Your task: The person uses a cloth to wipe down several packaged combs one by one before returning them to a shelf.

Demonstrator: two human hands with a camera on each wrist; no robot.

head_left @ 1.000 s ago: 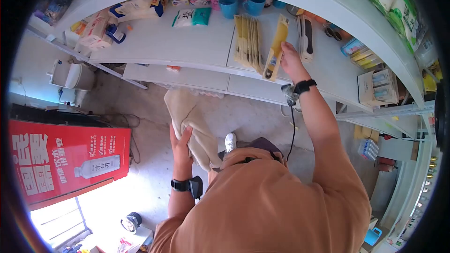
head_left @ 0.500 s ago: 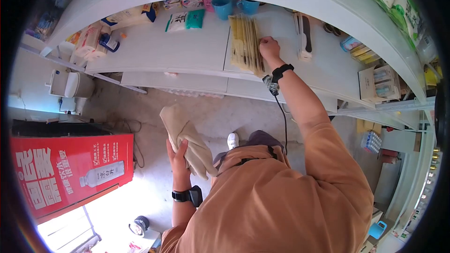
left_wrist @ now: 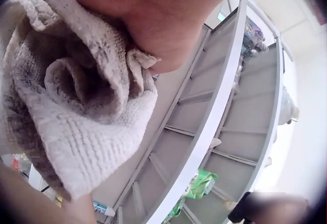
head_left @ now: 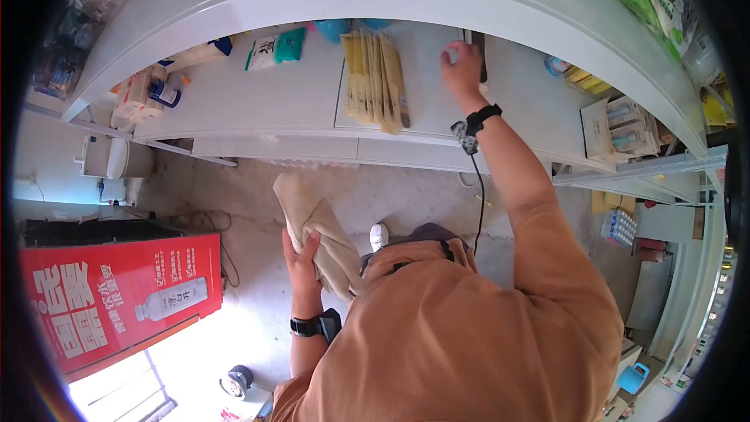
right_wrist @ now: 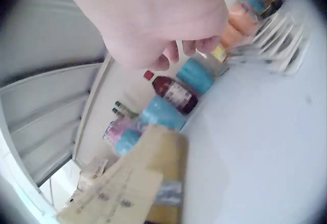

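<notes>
While the folded cloth (head_left: pixel 319 207) sits gripped by the left hand (head_left: pixel 301 270) at 8 o'clock (head view), the right hand (head_left: pixel 462 72), loosely curled and seemingly empty, hovers at 1 o'clock; a careless sideways sweep could disarrange the packets (head_left: pixel 369 82) at 12 o'clock. Only the right wrist view reveals a red-capped bottle (right_wrist: pixel 176 94).

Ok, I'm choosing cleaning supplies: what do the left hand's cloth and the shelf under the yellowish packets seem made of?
Cloth: probably cotton or a blend, matte, judging by its ribbed weave and fuzzy edges. Shelf: perhaps painted metal, smooth white with slight sheen; laminate is possible.
</notes>
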